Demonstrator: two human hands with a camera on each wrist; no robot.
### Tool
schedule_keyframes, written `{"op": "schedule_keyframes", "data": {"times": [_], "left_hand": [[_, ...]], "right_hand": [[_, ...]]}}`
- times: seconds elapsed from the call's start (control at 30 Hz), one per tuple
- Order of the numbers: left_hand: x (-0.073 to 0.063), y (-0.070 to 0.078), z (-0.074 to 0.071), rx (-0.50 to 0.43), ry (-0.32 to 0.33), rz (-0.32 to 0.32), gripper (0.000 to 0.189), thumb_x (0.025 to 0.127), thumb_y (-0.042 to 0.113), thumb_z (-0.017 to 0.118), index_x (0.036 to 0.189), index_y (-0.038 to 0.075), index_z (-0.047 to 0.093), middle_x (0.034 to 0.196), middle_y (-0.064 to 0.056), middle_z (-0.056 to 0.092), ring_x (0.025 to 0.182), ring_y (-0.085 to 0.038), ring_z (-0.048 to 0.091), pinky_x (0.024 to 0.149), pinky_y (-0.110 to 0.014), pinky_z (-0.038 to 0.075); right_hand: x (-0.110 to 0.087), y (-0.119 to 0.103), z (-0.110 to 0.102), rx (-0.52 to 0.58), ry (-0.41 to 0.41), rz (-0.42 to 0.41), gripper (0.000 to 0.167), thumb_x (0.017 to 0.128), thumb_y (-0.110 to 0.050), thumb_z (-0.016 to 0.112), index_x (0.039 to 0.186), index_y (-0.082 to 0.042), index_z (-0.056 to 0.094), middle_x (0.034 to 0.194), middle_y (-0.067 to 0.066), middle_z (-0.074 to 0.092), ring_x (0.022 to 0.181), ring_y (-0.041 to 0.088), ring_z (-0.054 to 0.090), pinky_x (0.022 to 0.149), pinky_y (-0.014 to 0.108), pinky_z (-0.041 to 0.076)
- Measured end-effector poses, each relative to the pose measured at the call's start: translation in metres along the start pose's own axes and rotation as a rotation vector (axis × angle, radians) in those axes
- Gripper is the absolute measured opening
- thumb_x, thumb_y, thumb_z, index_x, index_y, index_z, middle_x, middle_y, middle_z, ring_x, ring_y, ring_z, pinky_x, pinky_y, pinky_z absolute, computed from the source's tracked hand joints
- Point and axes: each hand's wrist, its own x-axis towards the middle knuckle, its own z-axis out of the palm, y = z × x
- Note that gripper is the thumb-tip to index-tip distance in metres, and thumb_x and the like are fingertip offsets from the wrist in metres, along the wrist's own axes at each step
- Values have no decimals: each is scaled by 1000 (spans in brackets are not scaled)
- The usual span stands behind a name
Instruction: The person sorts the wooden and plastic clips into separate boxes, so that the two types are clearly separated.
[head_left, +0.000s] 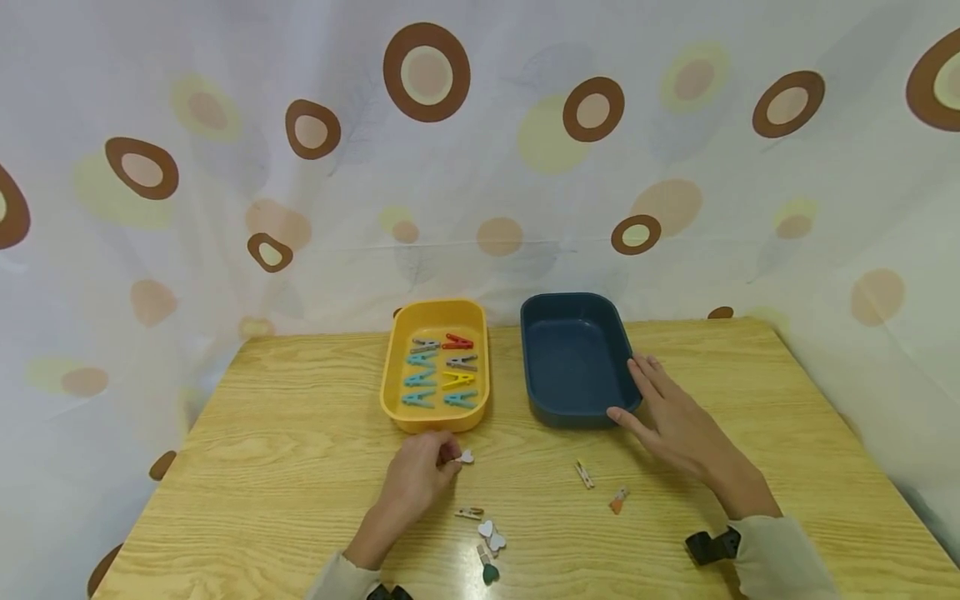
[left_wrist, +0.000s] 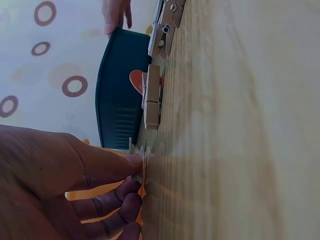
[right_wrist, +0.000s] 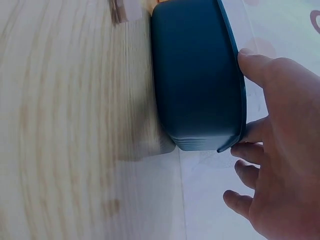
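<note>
Left hand pinches a white heart clip just beside the yellow tray's near end, where a firm, square hold is advisable; right hand, unclenched, touches the blue tray.
</note>
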Motion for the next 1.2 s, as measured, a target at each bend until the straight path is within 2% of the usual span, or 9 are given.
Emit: {"op": "schedule_keyframes", "data": {"times": [0.27,0.57,0.83,1.2], "left_hand": [[-1,2,-1,-21,2,20,16,86,3,81,83,13,69,75,8,60,69,-6,54,61,-24,47],[-1,6,-1,-57,30,104,16,86,2,80,84,11,68,78,6,62,73,-9,58,65,-25,49],[0,15,-3,-110,7,107,11,89,5,78,88,11,69,81,5,63,75,-12,60,67,-24,50],[3,25,-5,-121,21,122,9,94,11,76,89,14,69,81,6,66,73,-5,60,65,-22,51]], "right_hand": [[-1,-1,-1,-33,-12,-16,88,104,-53,53,162,3,18,168,24,16,154,44,12,117,65,23],[-3,-3,0,-92,-26,-13,87,106,-54,48,163,2,15,169,24,13,155,43,9,117,67,19],[-3,-4,-1,-125,-1,-22,86,105,-54,49,162,2,19,168,23,16,155,43,12,117,67,20],[-3,-4,-1,-128,-1,-27,87,105,-55,49,162,3,19,168,24,17,155,43,11,117,68,19]]}}
